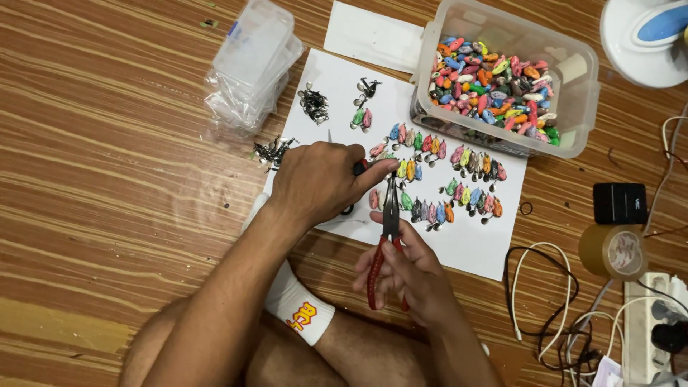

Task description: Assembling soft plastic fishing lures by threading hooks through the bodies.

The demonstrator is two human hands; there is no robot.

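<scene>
nearby, lure tub point(584, 79) beyond pliers point(390, 215)

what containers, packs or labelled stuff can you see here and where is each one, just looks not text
Clear plastic tub: top right, rectangular, full of small multicoloured pieces.
Stack of clear plastic boxes: top left of the white sheet, in a clear bag.
Brown tape roll: right edge, round, printed core.
Small black box: right, above the tape.
White power strip: bottom right, plugs in it.

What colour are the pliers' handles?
Red, on the pliers in the right hand; head view.
</scene>
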